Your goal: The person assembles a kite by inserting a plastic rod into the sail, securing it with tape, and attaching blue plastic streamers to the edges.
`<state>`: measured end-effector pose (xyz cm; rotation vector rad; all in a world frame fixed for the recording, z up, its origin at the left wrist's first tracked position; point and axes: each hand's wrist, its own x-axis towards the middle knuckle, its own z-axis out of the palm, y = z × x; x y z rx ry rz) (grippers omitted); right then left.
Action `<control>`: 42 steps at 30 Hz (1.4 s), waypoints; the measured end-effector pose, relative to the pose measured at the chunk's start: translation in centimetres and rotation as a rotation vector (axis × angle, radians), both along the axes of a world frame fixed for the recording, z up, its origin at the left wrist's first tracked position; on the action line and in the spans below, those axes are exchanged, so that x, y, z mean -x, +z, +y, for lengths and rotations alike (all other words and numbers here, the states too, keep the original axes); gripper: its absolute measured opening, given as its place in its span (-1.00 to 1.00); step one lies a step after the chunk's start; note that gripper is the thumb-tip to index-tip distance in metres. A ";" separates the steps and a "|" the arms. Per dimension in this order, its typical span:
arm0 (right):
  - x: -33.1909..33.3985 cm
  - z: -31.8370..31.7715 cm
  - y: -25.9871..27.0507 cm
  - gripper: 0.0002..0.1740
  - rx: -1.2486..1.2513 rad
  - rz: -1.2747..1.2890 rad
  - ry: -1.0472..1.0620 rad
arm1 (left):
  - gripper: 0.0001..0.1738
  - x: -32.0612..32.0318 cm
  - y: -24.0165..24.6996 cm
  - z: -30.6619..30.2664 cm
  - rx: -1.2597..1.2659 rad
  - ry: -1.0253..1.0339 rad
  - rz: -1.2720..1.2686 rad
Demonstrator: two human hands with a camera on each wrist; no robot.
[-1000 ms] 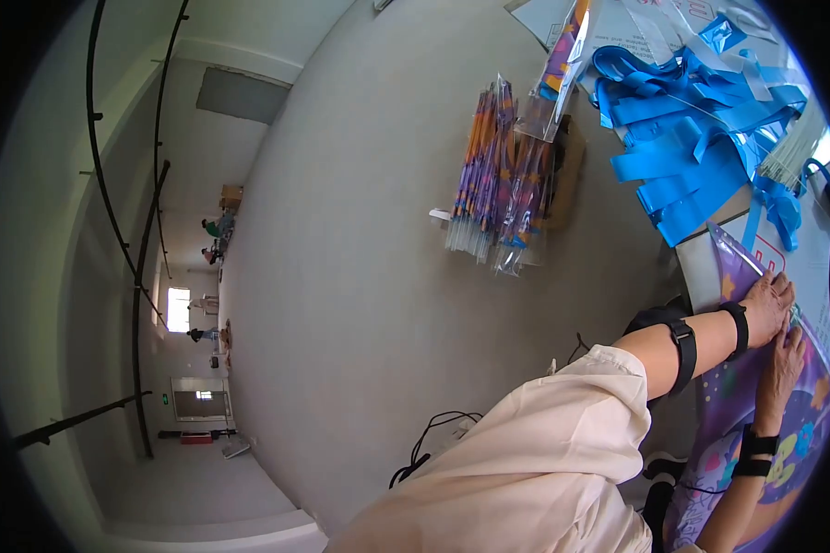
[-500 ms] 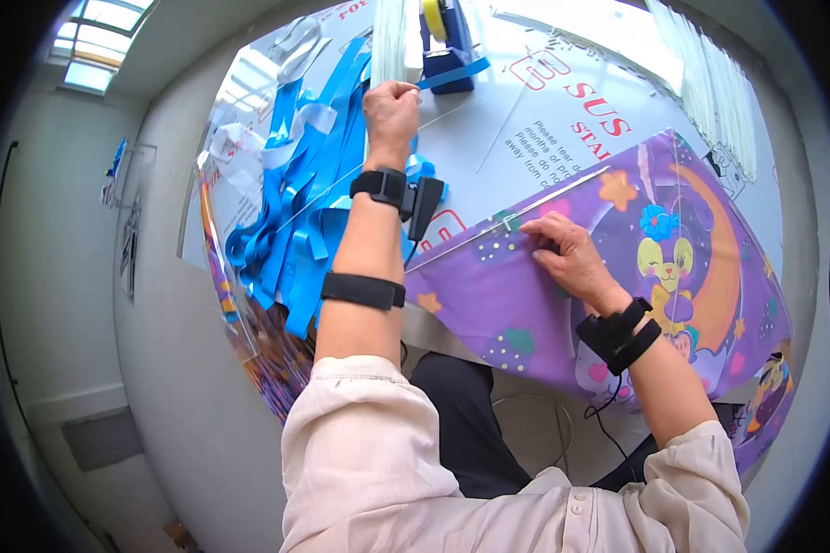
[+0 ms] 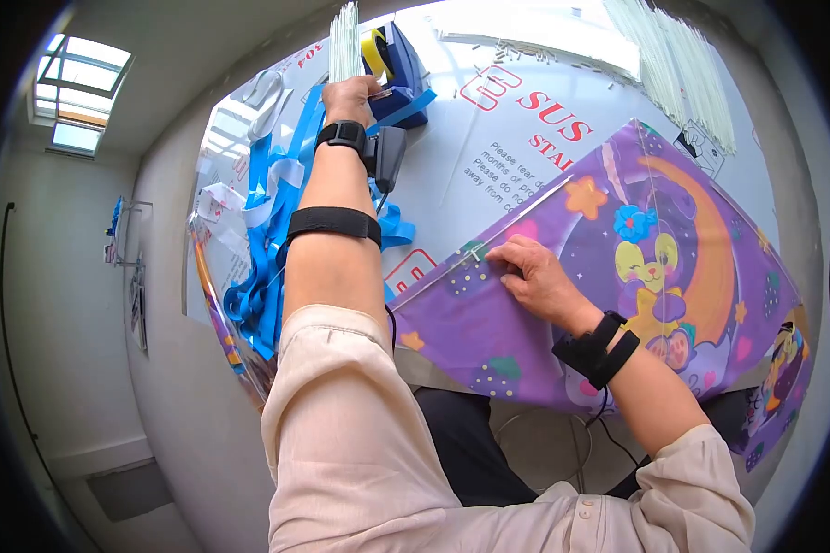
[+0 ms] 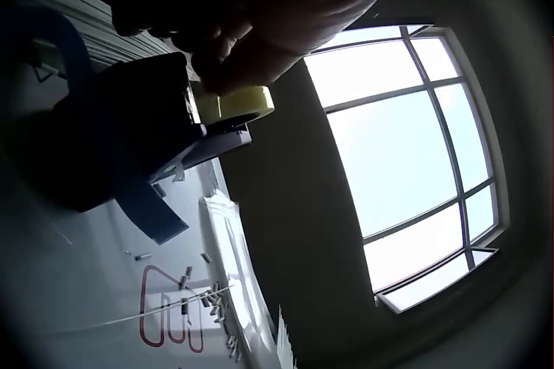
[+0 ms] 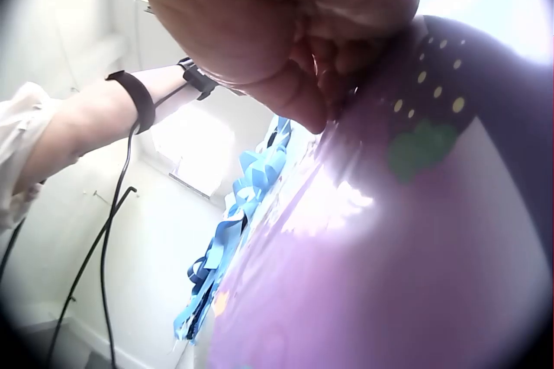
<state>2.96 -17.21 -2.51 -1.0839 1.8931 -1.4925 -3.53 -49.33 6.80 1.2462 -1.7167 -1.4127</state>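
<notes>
A purple printed kite point(image 3: 609, 267) lies across the near side of the table, with a thin white rod point(image 3: 535, 207) along its upper left edge. My right hand point(image 3: 539, 281) bends its fingers over that edge and pinches the kite beside the rod. In the right wrist view, the thumb and fingertips come together low on the purple sheet point(image 5: 346, 231). My left hand point(image 3: 349, 97) reaches out to the blue tape dispenser point(image 3: 406, 74) and the bundle of white rods point(image 3: 344, 46). Its fingers bend close by the yellow tape roll point(image 4: 242, 103); I cannot tell what they hold.
Tangled blue ribbons point(image 3: 267, 240) cover the table's left side. One blue strip point(image 3: 406, 109) hangs over the dispenser. More white rods point(image 3: 682, 74) lie at the far right, and packaged kites point(image 3: 217, 313) sit at the left edge. A loose cable point(image 3: 622, 433) dangles from the right wrist.
The head view has swung from the floor to the table. My left hand has moved from beside my right hand out to the tape dispenser. My right hand stays at the kite's edge.
</notes>
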 end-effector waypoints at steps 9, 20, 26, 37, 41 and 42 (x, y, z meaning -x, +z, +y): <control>0.1 0.0 -0.3 -0.66 -0.058 0.009 0.031 | -0.90 -4.0 -0.2 2.5 -0.408 0.016 0.108; 0.3 -0.2 -0.3 -0.68 -0.050 0.011 0.010 | -0.89 -3.9 -4.5 2.8 -0.574 0.034 0.093; 1.3 -0.6 1.2 -0.78 0.034 -0.353 -0.068 | -0.83 -10.2 -1.5 11.6 -0.535 -0.186 0.312; -0.3 -0.2 4.4 -0.88 0.068 -0.865 -0.192 | -0.76 -17.1 -3.3 22.1 -0.703 -0.218 0.314; -0.9 -0.7 3.4 -0.90 0.002 -0.878 -0.286 | -0.73 -17.0 -4.7 21.5 -0.444 -0.279 0.130; -1.0 -1.1 3.3 -0.90 0.000 -0.876 -0.285 | -0.70 -17.0 -5.7 21.0 -0.275 -0.316 0.054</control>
